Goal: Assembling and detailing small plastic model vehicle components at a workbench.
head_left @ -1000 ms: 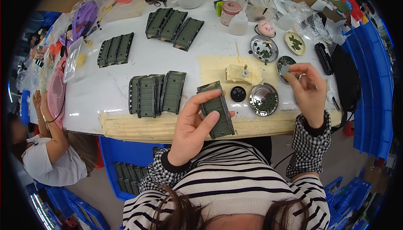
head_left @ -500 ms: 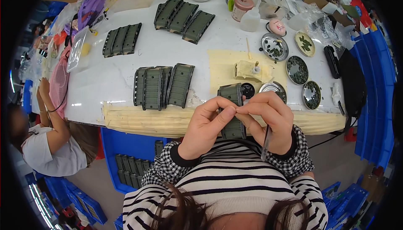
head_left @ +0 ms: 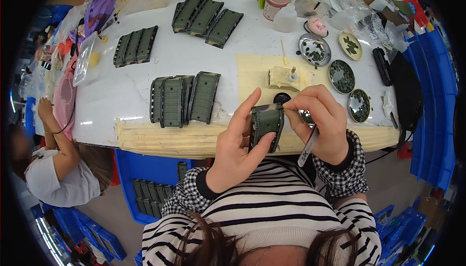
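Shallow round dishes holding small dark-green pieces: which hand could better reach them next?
Probably the right hand: it is nearer the dishes, while the left hand grips the curved dark-green panel.

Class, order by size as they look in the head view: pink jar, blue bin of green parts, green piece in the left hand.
Largest: blue bin
Next: green piece in left hand
Smallest: pink jar

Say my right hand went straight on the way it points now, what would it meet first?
Most likely the green piece in the left hand. The fingertips of the right hand are at the piece's upper right corner, perhaps touching, though depth is unclear.
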The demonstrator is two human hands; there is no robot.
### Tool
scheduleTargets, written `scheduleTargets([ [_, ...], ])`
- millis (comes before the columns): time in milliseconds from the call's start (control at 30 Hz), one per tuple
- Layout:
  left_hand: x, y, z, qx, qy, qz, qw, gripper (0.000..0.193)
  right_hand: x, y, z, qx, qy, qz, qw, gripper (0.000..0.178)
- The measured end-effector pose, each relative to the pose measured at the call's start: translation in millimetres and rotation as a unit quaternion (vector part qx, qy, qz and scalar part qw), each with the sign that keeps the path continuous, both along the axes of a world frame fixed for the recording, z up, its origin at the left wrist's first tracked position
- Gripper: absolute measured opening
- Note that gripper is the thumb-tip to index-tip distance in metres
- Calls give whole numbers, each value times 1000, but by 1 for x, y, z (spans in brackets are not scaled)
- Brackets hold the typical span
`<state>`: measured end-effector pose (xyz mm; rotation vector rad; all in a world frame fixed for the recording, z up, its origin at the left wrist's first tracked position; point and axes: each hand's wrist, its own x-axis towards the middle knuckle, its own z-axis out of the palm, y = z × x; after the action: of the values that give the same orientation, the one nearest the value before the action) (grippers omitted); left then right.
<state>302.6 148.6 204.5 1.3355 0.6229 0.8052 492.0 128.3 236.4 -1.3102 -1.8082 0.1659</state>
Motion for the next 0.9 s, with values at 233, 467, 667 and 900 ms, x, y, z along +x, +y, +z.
scheduleTargets([
  [233,2,-3,-2,135,71,50,987,69,5,-3,0,-8,-58,16,998,23],
  [467,3,-5,-5,203,96,69,972,67,6,-10,2,9,-127,33,991,26],
  [667,3,-7,-2,163,76,59,982,65,7,-17,-1,40,-195,36,979,31],
  [900,5,-9,2,59,34,30,997,63,8,-20,3,-66,-70,46,994,28],
])
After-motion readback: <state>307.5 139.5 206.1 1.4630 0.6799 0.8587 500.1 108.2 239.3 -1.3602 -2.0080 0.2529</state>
